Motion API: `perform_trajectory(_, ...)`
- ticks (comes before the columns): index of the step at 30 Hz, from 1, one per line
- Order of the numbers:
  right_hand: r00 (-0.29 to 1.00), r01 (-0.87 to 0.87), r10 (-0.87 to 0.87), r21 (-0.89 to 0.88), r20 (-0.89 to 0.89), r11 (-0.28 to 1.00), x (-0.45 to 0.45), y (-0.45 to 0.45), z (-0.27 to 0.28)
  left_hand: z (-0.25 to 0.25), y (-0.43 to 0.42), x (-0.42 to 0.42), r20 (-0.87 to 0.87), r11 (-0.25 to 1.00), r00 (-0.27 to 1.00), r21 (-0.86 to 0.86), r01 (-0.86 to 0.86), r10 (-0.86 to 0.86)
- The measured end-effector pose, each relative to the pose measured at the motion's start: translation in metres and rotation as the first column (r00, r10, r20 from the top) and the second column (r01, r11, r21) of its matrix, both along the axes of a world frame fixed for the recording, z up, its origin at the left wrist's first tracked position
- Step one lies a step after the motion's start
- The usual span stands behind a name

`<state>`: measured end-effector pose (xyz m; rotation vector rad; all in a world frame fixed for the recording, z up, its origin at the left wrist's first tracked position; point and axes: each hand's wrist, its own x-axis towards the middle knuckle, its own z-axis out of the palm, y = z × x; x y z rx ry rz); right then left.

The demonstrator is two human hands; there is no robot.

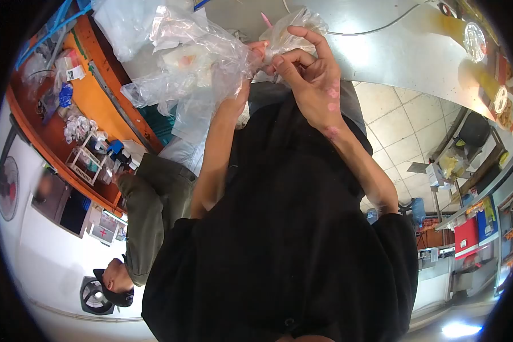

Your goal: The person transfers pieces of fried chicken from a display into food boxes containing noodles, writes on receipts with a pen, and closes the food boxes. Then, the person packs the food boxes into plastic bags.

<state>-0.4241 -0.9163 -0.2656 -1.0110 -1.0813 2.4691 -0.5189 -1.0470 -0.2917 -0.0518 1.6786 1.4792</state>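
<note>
Both hands meet at the gathered neck of a clear plastic bag above the metal table. My right hand pinches the bag's neck between thumb and forefinger, its other fingers raised and partly spread. Close beside it, my left hand grips the same spot with closed fingertips. Loose clear plastic bags lie around my left hand and cover part of it and the wrist. Something pink and thin shows at the bag's left side; I cannot tell what it is. The bag's contents are unclear.
The metal table carries a white cord and lidded containers of yellow contents at right. An orange counter with clutter stands left. Another person is close on my left. Tiled floor lies right.
</note>
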Motion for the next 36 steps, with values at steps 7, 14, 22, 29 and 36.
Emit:
perform_trajectory(7, 0.999, 0.035, -0.035, -0.053, 0.007, 0.998, -0.003, 0.001, 0.001, -0.011, -0.008, -0.002, 0.053, 0.990, 0.994, 0.112, 0.085, -0.092)
perform_trajectory(14, 1.000, -0.016, 0.017, -0.080, 0.012, 0.997, -0.001, -0.001, -0.001, 0.002, -0.002, 0.001, -0.070, 0.999, 0.997, 0.031, 0.041, -0.038)
perform_trajectory(22, 1.000, 0.015, -0.016, -0.101, -0.007, 0.995, -0.002, -0.004, -0.002, 0.002, -0.002, 0.001, -0.054, 0.999, 0.998, 0.005, 0.040, -0.040)
perform_trajectory(29, 1.000, 0.005, -0.005, -0.084, 0.009, 0.996, 0.000, -0.005, -0.004, -0.009, -0.007, 0.007, -0.020, 0.996, 0.999, 0.088, -0.036, 0.038)
perform_trajectory(36, 0.999, 0.038, -0.040, -0.115, -0.015, 0.993, 0.000, -0.005, -0.006, 0.008, -0.001, 0.000, -0.032, 0.980, 0.980, 0.024, 0.197, -0.196)
